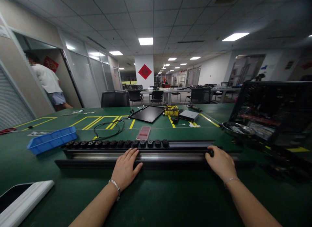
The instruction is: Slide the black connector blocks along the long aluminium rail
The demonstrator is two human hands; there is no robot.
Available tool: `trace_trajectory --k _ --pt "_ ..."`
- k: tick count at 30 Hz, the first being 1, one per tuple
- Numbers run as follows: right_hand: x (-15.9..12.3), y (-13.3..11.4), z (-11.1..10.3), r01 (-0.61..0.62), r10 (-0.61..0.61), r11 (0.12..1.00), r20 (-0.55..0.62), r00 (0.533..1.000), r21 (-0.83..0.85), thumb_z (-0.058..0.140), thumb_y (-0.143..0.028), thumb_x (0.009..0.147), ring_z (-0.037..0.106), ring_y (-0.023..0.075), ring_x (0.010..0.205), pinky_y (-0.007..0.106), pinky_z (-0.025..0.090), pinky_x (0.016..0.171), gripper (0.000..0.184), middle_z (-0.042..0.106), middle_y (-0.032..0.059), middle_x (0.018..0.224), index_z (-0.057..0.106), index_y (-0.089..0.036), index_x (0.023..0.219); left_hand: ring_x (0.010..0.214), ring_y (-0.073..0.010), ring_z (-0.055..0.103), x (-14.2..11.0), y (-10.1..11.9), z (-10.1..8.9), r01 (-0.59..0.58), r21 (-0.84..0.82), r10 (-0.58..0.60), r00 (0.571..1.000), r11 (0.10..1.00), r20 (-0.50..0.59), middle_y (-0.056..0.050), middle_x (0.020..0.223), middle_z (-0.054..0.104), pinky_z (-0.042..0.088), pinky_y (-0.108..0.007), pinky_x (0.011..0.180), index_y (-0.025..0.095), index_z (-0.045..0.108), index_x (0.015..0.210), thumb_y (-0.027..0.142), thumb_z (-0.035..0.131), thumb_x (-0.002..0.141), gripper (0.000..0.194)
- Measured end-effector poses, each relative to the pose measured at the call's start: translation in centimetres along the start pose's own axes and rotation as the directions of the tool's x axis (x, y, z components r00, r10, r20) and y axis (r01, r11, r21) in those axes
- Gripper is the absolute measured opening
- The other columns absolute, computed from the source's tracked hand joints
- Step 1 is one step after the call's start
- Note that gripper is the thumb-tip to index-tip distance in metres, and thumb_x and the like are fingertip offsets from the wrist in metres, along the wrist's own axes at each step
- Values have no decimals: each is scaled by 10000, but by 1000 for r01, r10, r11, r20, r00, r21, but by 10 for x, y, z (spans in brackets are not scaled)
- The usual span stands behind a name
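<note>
A long black metal channel (pixel 156 157) lies across the green table in front of me. Along its far side runs a row of small black socket-like modules (pixel 128 143), filling the left and middle stretch; a bare greyish strip (pixel 190 144) continues to the right. My left hand (pixel 126 165) rests on the channel near its middle, fingers stretched out and thumb apart. Toward the right end, my right hand (pixel 220 162) has its thumb and fingers closed on a small black part (pixel 210 152), held at the channel. The fingers partly hide that part, so its exact kind is unclear.
A blue plastic bin (pixel 52 140) stands left of the channel. Behind are a black cable (pixel 109 127), a flat dark panel (pixel 147 113), a yellow box (pixel 171 110) and a grey box (pixel 188 115). An open computer case (pixel 273 113) and metal bowl (pixel 237 127) stand right. A person (pixel 48 79) is at the doorway.
</note>
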State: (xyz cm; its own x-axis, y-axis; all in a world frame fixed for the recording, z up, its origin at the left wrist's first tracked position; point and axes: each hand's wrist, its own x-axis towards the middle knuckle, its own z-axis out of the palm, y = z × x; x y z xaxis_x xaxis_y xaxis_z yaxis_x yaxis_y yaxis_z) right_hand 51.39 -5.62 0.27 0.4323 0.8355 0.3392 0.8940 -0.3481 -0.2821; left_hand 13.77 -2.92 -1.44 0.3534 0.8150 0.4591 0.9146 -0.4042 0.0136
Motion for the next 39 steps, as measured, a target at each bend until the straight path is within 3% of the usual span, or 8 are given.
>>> trace_trajectory --k 39 --pt "-1 -2 -5 -35 34 999 25 999 22 369 -295 783 533 259 1025 393 391 856 377 602 120 1071 531 -184 1105 1249 -243 389 0 0 0 5 2 -5 1000 1000 19 -65 1337 479 374 -405 960 197 475 1258 451 415 848 486"
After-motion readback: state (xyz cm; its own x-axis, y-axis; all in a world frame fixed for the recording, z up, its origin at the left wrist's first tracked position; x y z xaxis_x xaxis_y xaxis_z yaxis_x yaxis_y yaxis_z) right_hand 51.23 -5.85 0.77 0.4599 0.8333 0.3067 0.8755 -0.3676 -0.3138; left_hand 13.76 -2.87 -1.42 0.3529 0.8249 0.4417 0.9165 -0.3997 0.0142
